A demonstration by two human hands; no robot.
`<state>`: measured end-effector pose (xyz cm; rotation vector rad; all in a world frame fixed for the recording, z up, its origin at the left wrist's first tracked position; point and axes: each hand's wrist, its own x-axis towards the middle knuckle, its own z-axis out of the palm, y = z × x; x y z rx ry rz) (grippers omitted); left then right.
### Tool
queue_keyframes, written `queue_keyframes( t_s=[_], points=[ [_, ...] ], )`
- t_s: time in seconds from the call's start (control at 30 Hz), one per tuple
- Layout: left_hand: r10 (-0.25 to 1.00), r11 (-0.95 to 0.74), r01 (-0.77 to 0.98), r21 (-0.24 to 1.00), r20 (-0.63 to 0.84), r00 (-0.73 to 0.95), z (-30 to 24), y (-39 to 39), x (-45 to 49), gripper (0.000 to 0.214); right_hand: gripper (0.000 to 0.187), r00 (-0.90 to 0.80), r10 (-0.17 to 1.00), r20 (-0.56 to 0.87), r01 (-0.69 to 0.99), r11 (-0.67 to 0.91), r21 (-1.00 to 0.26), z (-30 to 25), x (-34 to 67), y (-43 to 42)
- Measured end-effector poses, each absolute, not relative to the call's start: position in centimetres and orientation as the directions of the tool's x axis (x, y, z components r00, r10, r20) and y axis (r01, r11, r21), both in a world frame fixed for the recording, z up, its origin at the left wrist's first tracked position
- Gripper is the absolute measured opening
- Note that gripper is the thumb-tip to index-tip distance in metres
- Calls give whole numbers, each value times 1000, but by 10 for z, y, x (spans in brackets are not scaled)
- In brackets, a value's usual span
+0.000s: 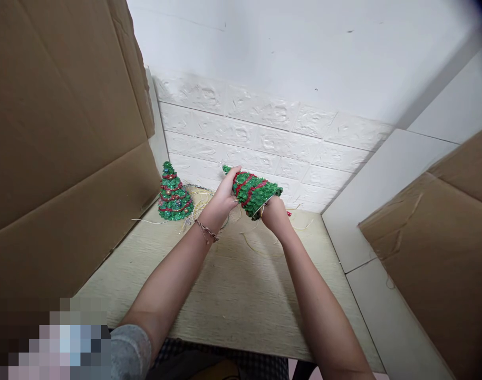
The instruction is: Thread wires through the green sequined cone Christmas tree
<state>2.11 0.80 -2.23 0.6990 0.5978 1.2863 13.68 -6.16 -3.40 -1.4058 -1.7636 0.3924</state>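
Observation:
A small green glitter tree cone with red trim wound round it lies tilted on its side above the table, tip pointing left. My left hand is closed round its upper part near the tip. My right hand grips the cone's wide base from below. A bracelet sits on my left wrist. A second, finished tree with red garland and beads stands upright on the table at the far left, apart from both hands.
The pale wood table carries loose yellowish threads near the back. Large cardboard sheets stand on the left and another cardboard panel on the right. A white brick-pattern wall closes the back.

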Motion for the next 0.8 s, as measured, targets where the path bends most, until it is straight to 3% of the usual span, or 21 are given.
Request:
queue_keyframes(
  t_s=[0.1,0.43,0.8],
  points=[
    [960,257,-685,682,-98,263,-20,6,20,22,24,37,914,405,707,262,-657,-35,137,-61],
    [979,190,-695,694,-86,183,-19,5,19,21,23,111,923,367,780,148,-608,-30,138,-66],
    [991,109,-705,701,-17,136,-17,0,21,22,16,88,956,280,703,139,-698,-30,148,-62]
  ],
)
